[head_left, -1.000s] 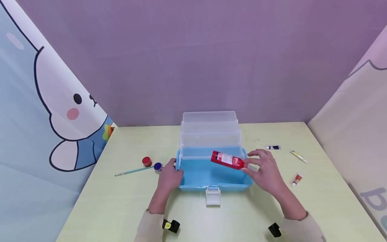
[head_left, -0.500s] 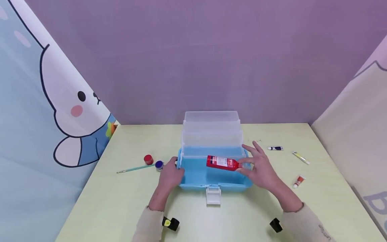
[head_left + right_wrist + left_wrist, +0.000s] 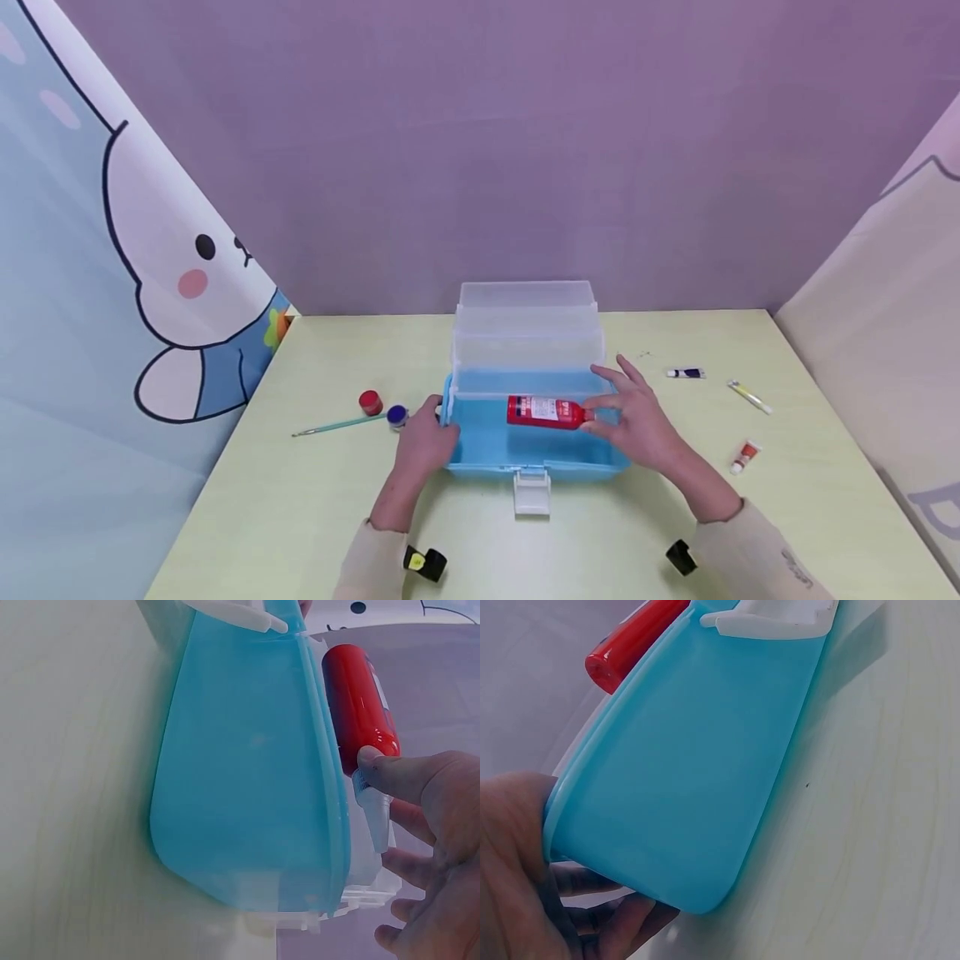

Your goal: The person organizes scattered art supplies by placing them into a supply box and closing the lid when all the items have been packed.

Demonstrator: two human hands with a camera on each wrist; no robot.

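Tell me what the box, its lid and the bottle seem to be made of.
Box: likely moulded plastic, smooth and satin; its wall is evenly blue with rounded corners.
Lid: probably thin frosted plastic; the purple backdrop shows hazily through it.
Bottle: glossy, with glints on its rounded shoulder; perhaps plastic, though coated metal can't be ruled out.

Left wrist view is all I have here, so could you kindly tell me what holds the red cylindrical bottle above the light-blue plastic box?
Observer: The right hand pinches the red cylindrical bottle near its tapered translucent nozzle.
Operator: Thank you; what lies to the right of the box?
Observer: Three small tubes lie there: a dark-blue-and-white tube, a yellow-and-white tube and an orange-and-white tube.
Operator: And what sits to its left?
Observer: A small round red pot sits there, near a small round blue-topped pot.
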